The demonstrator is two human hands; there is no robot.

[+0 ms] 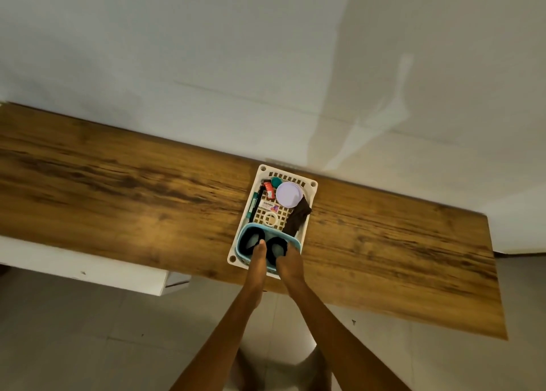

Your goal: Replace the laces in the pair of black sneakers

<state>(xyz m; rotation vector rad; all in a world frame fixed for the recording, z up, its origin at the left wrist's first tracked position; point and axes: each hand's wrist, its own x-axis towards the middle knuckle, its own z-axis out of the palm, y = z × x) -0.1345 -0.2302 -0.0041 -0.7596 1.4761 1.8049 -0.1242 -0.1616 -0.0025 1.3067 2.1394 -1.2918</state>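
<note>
A wooden tabletop (118,184) is running across the view from left to right, with a pale wall behind it and a tiled floor (74,331) in front. Near the table's middle, a white slotted plastic tray (313,184) is sitting flat on the wood.

Along the tray's left wall, a dark green pen-like item (253,206) is lying lengthwise. Beside it, a small red packet (269,190) and a white box printed "camlin" (268,206) are resting on the grid floor, with a teal cap (276,181) at the far end. A white ring (270,218) is lying just nearer than the box. A round lilac lid (289,194) is occupying the far right corner, and a dark brown folded item (298,217) is leaning along the right wall.

At the tray's near end, a light blue basket (246,229) is holding the 2 black sneakers (251,240), heels up, side by side, their pale insoles showing through the openings. Laces cannot be made out.

2 bare forearms are reaching in from the bottom edge. The left hand (257,256) is extending narrow, its fingertips touching the basket between the 2 shoe openings. The right hand (291,262) is curling over the basket's near right rim, with its fingers dipping at the right sneaker; whether it is gripping the shoe or the rim cannot be told.
</note>
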